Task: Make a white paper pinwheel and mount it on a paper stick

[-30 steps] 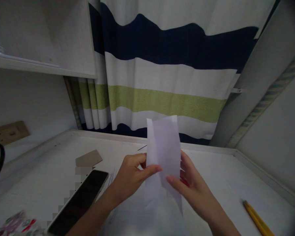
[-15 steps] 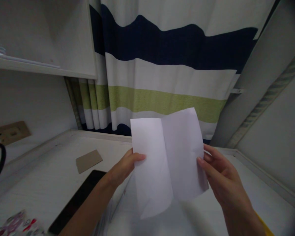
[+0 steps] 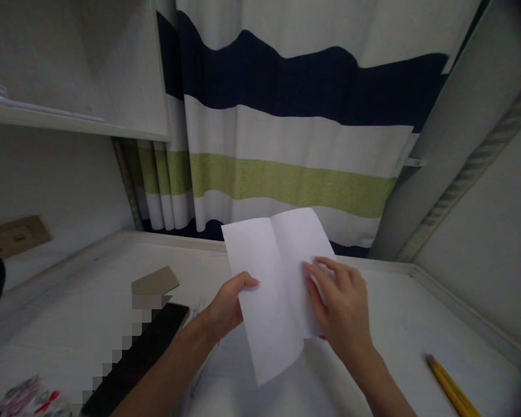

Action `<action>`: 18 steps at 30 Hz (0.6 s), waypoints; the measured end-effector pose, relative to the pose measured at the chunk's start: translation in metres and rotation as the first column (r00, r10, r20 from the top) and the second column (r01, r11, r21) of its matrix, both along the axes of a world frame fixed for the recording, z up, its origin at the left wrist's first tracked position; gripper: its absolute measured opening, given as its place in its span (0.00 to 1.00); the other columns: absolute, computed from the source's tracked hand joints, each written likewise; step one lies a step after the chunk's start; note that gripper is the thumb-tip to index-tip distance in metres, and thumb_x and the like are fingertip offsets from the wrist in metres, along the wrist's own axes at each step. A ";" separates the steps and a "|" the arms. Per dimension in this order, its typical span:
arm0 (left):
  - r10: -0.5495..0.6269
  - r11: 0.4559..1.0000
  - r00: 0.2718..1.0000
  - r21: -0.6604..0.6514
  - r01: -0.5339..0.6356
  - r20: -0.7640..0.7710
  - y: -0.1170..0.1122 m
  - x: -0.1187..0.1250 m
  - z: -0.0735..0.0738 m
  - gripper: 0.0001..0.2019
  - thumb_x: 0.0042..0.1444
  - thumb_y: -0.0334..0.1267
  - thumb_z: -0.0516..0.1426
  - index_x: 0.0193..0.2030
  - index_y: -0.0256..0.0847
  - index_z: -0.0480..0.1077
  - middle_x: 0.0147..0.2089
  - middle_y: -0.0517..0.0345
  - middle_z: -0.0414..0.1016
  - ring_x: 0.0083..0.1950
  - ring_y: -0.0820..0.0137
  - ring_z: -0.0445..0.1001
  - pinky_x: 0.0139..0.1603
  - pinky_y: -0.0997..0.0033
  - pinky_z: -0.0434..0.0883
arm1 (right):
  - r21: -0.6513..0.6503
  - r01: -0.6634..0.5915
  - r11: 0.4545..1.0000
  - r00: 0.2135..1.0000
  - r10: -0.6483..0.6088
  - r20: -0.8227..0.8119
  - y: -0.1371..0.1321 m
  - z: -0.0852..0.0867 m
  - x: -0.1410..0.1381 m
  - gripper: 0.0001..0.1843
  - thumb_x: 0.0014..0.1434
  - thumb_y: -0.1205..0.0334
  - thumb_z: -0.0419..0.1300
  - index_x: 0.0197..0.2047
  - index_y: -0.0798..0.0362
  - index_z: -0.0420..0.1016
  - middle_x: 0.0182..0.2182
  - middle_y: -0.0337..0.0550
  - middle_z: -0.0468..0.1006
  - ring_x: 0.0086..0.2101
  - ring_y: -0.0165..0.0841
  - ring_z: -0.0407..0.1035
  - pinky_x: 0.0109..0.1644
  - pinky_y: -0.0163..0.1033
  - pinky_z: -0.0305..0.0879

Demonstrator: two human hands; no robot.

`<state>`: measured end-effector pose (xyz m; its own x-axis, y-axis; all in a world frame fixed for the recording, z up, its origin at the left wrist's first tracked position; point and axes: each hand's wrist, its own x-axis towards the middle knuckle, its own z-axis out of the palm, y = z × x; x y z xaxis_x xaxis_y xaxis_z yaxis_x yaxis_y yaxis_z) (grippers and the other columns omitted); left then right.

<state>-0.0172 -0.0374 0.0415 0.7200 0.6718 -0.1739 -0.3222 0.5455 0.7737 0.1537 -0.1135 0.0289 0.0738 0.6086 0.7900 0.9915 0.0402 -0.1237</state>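
A white sheet of paper [image 3: 269, 278] with a lengthwise crease is held above a white desk [image 3: 78, 313]. My left hand [image 3: 228, 307] pinches its left edge, thumb on the front. My right hand [image 3: 341, 301] lies over the sheet's right half, fingers curled across it and pressing it inward. The lower corner of the paper hangs free towards me.
A dark phone [image 3: 141, 353] lies on the desk at the left, with a brown card [image 3: 155, 281] behind it. A yellow pencil [image 3: 451, 387] lies at the right. A striped curtain [image 3: 286, 139] hangs behind, a shelf [image 3: 69, 116] juts out upper left, and a wall socket [image 3: 13, 234] sits at the left.
The sheet was unfolded from a narrow fold into an open creased page. Now my right hand has moved from its right edge onto the front, turning the right half inward.
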 end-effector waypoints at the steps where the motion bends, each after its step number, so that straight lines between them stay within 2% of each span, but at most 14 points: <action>1: -0.002 1.000 1.000 0.000 0.002 -0.003 -0.001 0.001 0.000 0.14 0.39 0.32 0.52 0.34 0.29 0.70 0.21 0.57 0.73 0.24 0.68 0.70 0.28 0.72 0.62 | -0.053 -0.091 0.994 0.995 0.088 -0.054 -0.001 -0.001 -0.004 0.15 0.56 0.64 0.51 0.47 0.53 0.67 0.45 0.50 0.67 0.45 0.42 0.59 0.49 0.51 0.57; 2: -0.010 1.000 1.000 0.000 0.010 -0.005 -0.002 0.001 -0.001 0.16 0.39 0.32 0.51 0.36 0.28 0.70 0.22 0.56 0.73 0.24 0.67 0.70 0.29 0.72 0.63 | -0.102 -0.173 0.980 0.977 0.158 -0.141 -0.002 -0.001 -0.007 0.17 0.57 0.63 0.50 0.50 0.53 0.64 0.47 0.50 0.66 0.46 0.41 0.59 0.50 0.49 0.57; 4: -0.032 0.999 0.999 -0.003 0.032 -0.009 -0.004 0.002 -0.002 0.17 0.39 0.32 0.51 0.37 0.27 0.69 0.23 0.54 0.74 0.26 0.65 0.71 0.29 0.71 0.63 | -0.175 -0.280 0.944 0.912 0.205 -0.355 -0.005 -0.001 -0.014 0.22 0.58 0.59 0.49 0.55 0.52 0.56 0.51 0.50 0.62 0.49 0.40 0.57 0.51 0.49 0.57; 6: -0.073 0.997 0.997 0.005 0.073 -0.004 -0.005 0.002 -0.004 0.18 0.39 0.33 0.51 0.38 0.26 0.69 0.25 0.53 0.75 0.29 0.63 0.72 0.31 0.70 0.64 | -0.224 -0.343 0.912 0.823 0.176 -0.540 -0.009 0.001 -0.019 0.26 0.57 0.55 0.48 0.58 0.49 0.49 0.55 0.49 0.58 0.51 0.41 0.55 0.51 0.51 0.57; 9: -0.154 0.987 0.988 0.058 0.152 0.027 -0.008 0.002 -0.006 0.18 0.39 0.33 0.51 0.39 0.27 0.69 0.28 0.52 0.75 0.34 0.62 0.72 0.36 0.69 0.64 | -0.232 -0.431 0.872 0.670 0.137 -0.730 -0.011 0.004 -0.024 0.29 0.55 0.52 0.51 0.58 0.47 0.49 0.55 0.49 0.58 0.51 0.42 0.57 0.49 0.52 0.60; 12: -0.177 0.975 0.984 0.144 0.171 0.030 -0.011 0.002 -0.008 0.19 0.39 0.33 0.53 0.40 0.30 0.69 0.31 0.53 0.76 0.37 0.62 0.72 0.40 0.67 0.64 | -0.166 -0.527 0.833 0.516 0.158 -0.842 -0.008 0.004 -0.024 0.28 0.52 0.54 0.55 0.55 0.46 0.53 0.53 0.48 0.62 0.48 0.41 0.61 0.49 0.50 0.61; 16: -0.152 0.941 0.988 0.301 0.157 -0.040 -0.010 0.003 -0.012 0.18 0.39 0.31 0.56 0.41 0.32 0.68 0.37 0.50 0.75 0.41 0.61 0.71 0.42 0.65 0.65 | -0.001 -0.645 0.764 0.300 0.253 -0.920 -0.004 0.003 -0.016 0.26 0.51 0.58 0.58 0.53 0.47 0.55 0.49 0.47 0.68 0.45 0.38 0.66 0.47 0.47 0.63; 17: -0.125 0.924 0.991 0.358 0.132 -0.043 -0.008 0.003 -0.012 0.18 0.41 0.32 0.56 0.43 0.32 0.67 0.39 0.49 0.74 0.43 0.61 0.70 0.43 0.64 0.64 | 0.004 -0.654 0.756 0.292 0.259 -0.921 -0.004 0.004 -0.013 0.25 0.51 0.59 0.57 0.52 0.47 0.56 0.48 0.46 0.69 0.45 0.38 0.66 0.47 0.46 0.64; 18: -0.061 0.902 0.997 0.426 0.072 -0.039 -0.006 0.002 -0.012 0.19 0.44 0.33 0.56 0.45 0.33 0.65 0.42 0.49 0.73 0.45 0.61 0.69 0.45 0.63 0.64 | -0.019 -0.651 0.759 0.327 0.257 -0.909 -0.004 0.005 -0.010 0.24 0.51 0.60 0.57 0.52 0.47 0.57 0.47 0.46 0.69 0.44 0.38 0.66 0.46 0.46 0.64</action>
<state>-0.0152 -0.0435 0.0298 0.7649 0.6361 0.1010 -0.2749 0.1807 0.9443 0.1438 -0.1176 0.0337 0.1699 0.9533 0.2497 0.2130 0.2119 -0.9538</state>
